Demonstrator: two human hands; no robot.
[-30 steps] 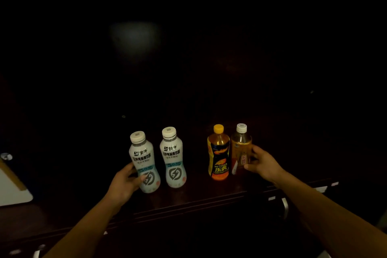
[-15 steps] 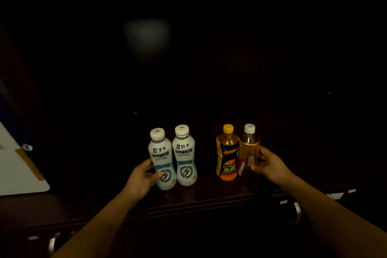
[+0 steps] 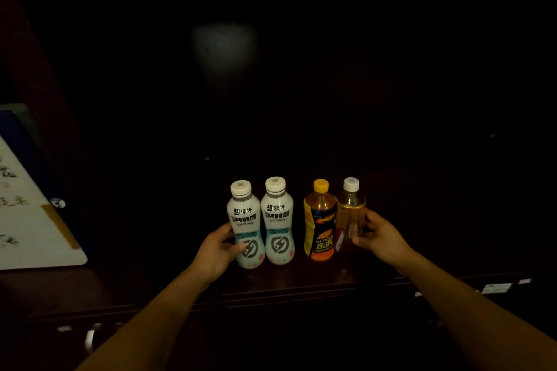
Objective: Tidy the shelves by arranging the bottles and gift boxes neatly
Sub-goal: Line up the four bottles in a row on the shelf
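Four bottles stand in a row near the front edge of the dark shelf (image 3: 301, 277). From the left they are two white bottles, a yellow-capped orange bottle (image 3: 320, 220) and a clear bottle of amber drink (image 3: 350, 214) with a white cap.

Compared with a second ago, the left white bottle (image 3: 244, 226) has closed up against the right white bottle (image 3: 278, 221); the gap between them is gone and their bellies now touch or nearly touch. The two bottles on the right sat close together already and look unchanged. A visible gap remains between the white pair and the orange one. I judge the row is being squeezed together from both ends, and that this middle gap is what remains to be closed.

All four bottles stand upright, long axes vertical and caps up. Their printed labels face the front of the shelf, toward the camera.

The left hand (image 3: 218, 247) wraps the lower part of the left white bottle, thumb across its front. The right hand (image 3: 376, 235) cups the outer side of the clear bottle, fingers curled around its label.

Further left, a white board (image 3: 30, 220) with dark writing lies on a neighbouring shelf, well apart from the bottles. No gift boxes are in view.
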